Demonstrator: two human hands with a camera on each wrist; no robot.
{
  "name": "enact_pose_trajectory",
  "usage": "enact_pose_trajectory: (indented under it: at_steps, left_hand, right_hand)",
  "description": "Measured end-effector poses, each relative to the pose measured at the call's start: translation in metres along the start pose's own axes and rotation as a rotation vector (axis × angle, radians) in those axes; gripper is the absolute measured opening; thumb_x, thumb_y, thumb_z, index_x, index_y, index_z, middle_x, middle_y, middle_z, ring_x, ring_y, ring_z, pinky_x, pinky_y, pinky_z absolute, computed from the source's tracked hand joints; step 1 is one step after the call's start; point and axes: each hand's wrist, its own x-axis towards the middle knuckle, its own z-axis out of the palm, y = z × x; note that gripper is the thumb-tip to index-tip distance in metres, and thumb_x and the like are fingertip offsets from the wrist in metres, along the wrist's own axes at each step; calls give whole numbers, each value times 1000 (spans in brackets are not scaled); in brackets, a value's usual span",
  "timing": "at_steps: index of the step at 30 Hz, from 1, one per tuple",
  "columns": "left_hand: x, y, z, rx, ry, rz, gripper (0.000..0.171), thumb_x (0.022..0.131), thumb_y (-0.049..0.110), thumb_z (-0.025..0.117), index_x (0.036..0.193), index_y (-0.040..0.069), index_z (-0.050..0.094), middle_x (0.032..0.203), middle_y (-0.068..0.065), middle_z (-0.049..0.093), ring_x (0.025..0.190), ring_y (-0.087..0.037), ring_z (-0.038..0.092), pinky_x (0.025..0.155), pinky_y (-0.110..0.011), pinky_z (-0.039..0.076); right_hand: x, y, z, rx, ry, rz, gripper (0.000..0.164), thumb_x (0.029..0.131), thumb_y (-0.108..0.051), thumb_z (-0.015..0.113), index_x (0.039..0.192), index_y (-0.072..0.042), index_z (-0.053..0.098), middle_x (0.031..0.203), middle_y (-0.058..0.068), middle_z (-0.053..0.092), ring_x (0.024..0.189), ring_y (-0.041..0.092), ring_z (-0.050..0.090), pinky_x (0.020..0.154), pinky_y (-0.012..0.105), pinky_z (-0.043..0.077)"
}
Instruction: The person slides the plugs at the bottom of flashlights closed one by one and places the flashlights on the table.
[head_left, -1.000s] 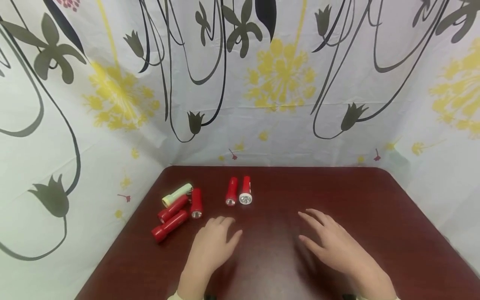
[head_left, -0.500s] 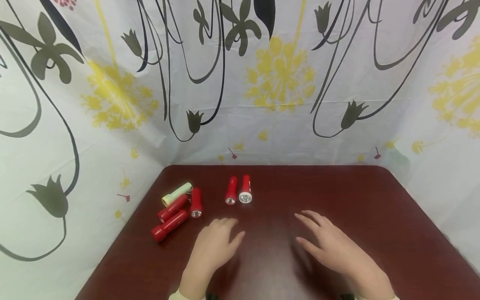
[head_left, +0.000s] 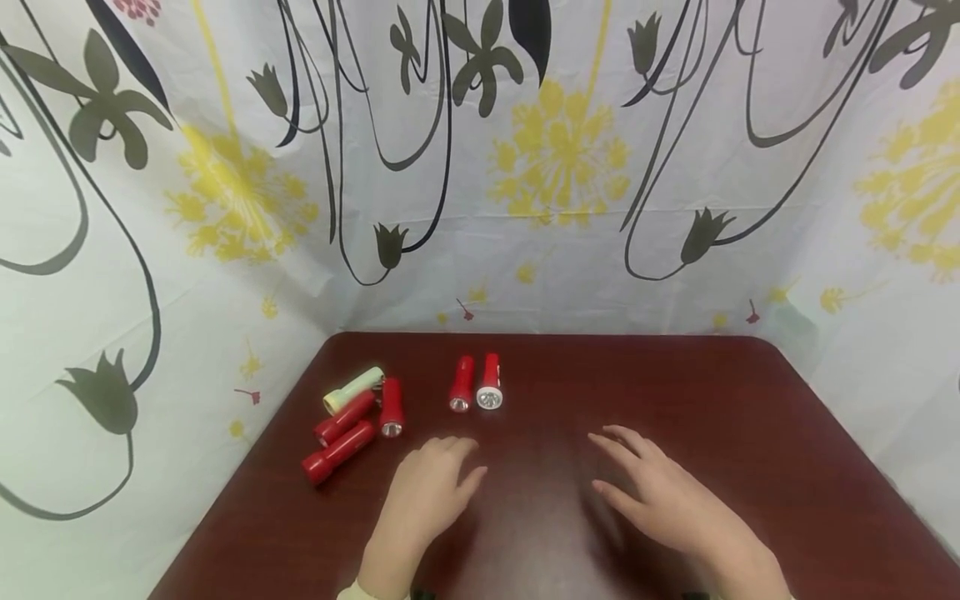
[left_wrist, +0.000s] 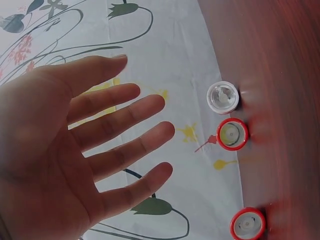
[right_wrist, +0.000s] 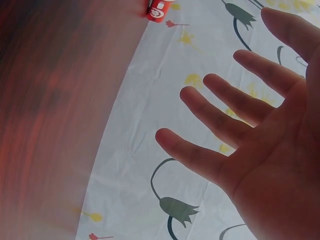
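My left hand (head_left: 429,492) hovers over the near middle of the table with fingers spread and nothing in them; its bare palm shows in the left wrist view. Opposite it, my right hand (head_left: 667,500) is held palm inward, fingers apart, holding nothing. Past the left fingertips two flashlights lie side by side: a slim red one (head_left: 462,383) and a red one with a white head (head_left: 490,383). Left of them is a cluster with a red flashlight (head_left: 392,407), a pale green flashlight (head_left: 354,390) and two more red flashlights, the nearer red flashlight (head_left: 339,452) lying slanted.
The dark red-brown table (head_left: 637,375) has rounded far corners. A white flower-printed cloth (head_left: 465,275) hangs behind it and along both sides. Red rims of flashlights, such as one flashlight (left_wrist: 248,224), face the left wrist camera.
Both hands have drifted very slightly inward, toward each other, since a second ago. The flashlights have stayed in place on the table.
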Motion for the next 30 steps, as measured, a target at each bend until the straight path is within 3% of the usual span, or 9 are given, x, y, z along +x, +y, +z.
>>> enact_pose_trajectory:
  at_steps: [8,20,30]
  left_hand:
    - [-3,-2,1,-2,-8,2,40,89,36,86,122,16,76,113,-3,80,104,-25,74,87,-46,64]
    - [-9,-8,4,-41,-60,-39,40,90,35,85,124,17,76,115,-2,79,106,-25,73,90,-49,63]
    - [-4,-8,-2,-62,-64,-42,43,89,35,85,126,15,75,117,-5,79,108,-27,73,93,-50,63]
  right_hand:
    - [0,-1,3,-39,22,-41,56,101,-37,73,152,-21,57,152,8,57,138,33,59,104,55,55]
    - [-3,-7,5,-40,-25,-30,57,102,-39,72,153,-20,57,154,11,55,139,37,58,104,58,54]
    - [3,-9,2,-31,-42,-32,59,101,-40,72,154,-20,56,157,13,52,141,40,55,104,60,54]
